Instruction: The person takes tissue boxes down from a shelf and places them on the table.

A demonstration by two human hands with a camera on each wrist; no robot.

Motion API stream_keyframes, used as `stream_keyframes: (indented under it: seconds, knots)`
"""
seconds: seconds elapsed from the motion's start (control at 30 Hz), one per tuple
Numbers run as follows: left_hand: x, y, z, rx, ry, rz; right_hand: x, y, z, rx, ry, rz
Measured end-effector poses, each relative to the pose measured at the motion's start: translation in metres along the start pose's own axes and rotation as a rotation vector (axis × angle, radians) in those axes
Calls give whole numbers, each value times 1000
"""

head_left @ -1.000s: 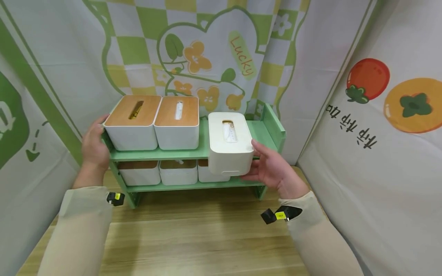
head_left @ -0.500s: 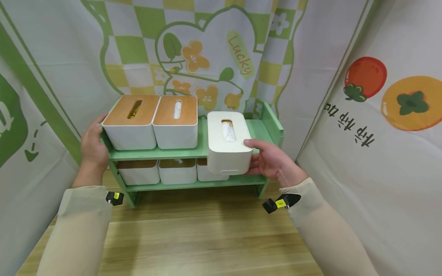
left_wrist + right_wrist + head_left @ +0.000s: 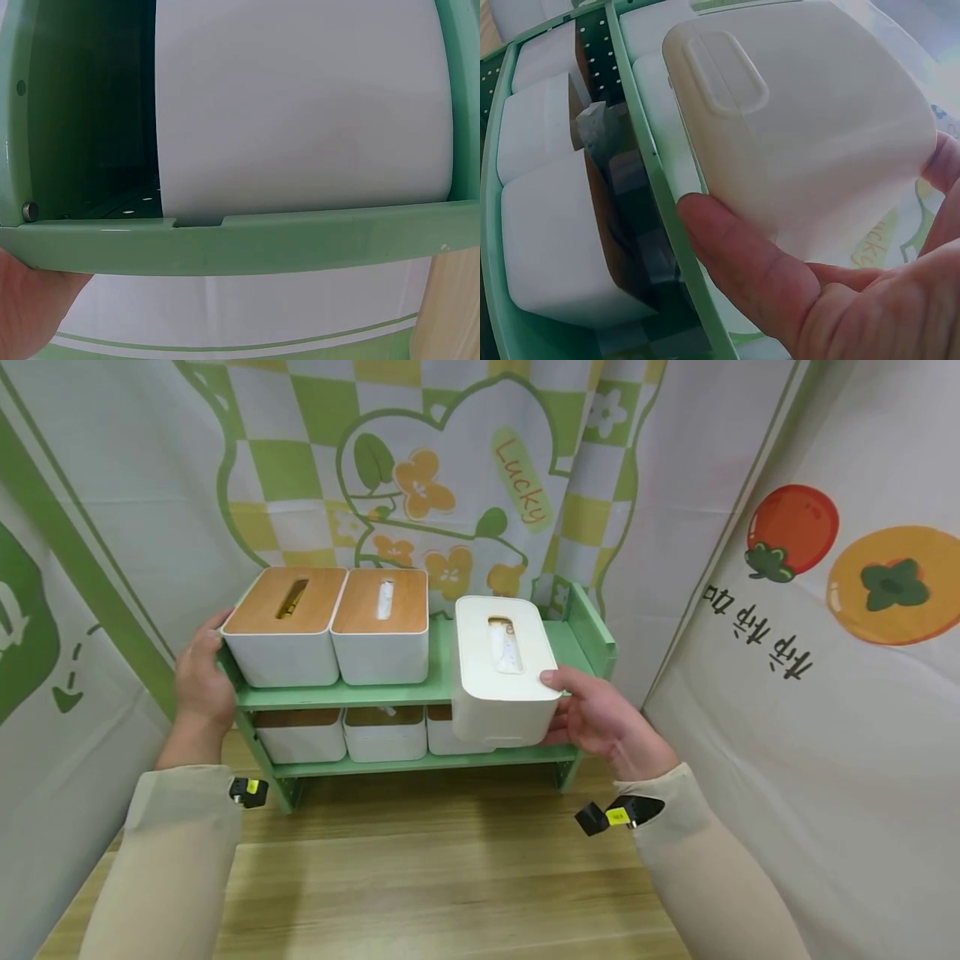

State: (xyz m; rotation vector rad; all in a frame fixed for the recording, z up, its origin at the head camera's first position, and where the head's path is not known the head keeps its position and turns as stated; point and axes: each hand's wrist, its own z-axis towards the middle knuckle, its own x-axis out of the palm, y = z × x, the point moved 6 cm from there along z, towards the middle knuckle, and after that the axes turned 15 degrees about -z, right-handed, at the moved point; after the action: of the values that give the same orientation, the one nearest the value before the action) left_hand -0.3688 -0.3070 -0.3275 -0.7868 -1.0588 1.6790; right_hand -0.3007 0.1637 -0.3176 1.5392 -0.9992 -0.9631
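Note:
My right hand (image 3: 607,718) holds a white tissue box (image 3: 504,647) with a white lid, the thumb on the lid's front right corner. The box is tilted, in front of the right part of a green two-tier shelf (image 3: 442,693). A packet shows through its slot. In the right wrist view the thumb and part of the palm lie against the tissue box (image 3: 810,112); the other fingers are mostly hidden. My left hand (image 3: 204,672) grips the shelf's left end panel. In the left wrist view only part of the left hand (image 3: 34,304) shows beside that panel.
Two white tissue boxes with wooden lids, the left box (image 3: 281,647) and the right box (image 3: 381,647), stand side by side on the upper tier. Below are several similar boxes (image 3: 300,743). A patterned curtain (image 3: 450,460) hangs behind; the wood-grain surface (image 3: 435,868) lies in front.
The right thumb has moved onto the lid. The held tissue box has tilted more and shifted slightly right with my right hand. My left hand keeps its place on the shelf.

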Motion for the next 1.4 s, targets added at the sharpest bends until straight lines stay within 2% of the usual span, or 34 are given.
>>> stream_keyframes:
  seconds: [0.3, 0.6, 0.77, 0.93, 1.4]
  knots:
    - [-2, 3, 1, -9, 8, 9, -1, -6, -17, -96, 84, 36]
    - [-2, 5, 1, -27, -3, 10, 3, -14, -32, -144, 167, 117]
    - [-1, 5, 0, -18, 14, 1, 8, -20, -39, -169, 229, 162]
    - [-1, 4, 0, -13, 33, -2, 13, -28, -44, -172, 251, 193]
    - [0, 1, 1, -15, 17, -27, 22, -41, -54, -172, 303, 228]
